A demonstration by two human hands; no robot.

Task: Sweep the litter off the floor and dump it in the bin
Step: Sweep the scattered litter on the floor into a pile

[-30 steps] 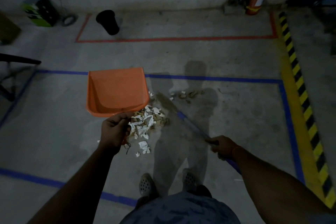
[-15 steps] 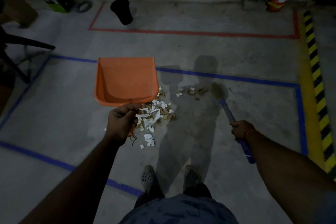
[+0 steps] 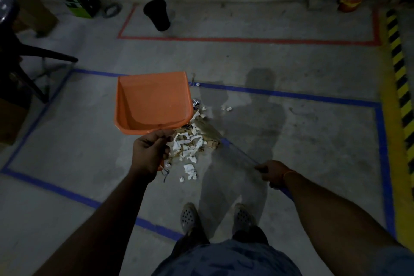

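The dustpan (image 3: 154,102) is gripped by the left hand (image 3: 149,152), fingers curled round its handle. The broom (image 3: 233,150) is clasped by the right hand (image 3: 272,172), bristles against the litter (image 3: 190,144).

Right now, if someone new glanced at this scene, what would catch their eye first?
The bright orange dustpan stands out at the centre of the dim grey floor, held by the left hand at its near end. Just right of it lies a pale heap of torn paper litter, with the broom in the right hand reaching into it. Farther back, a black bin stands inside the red tape outline.
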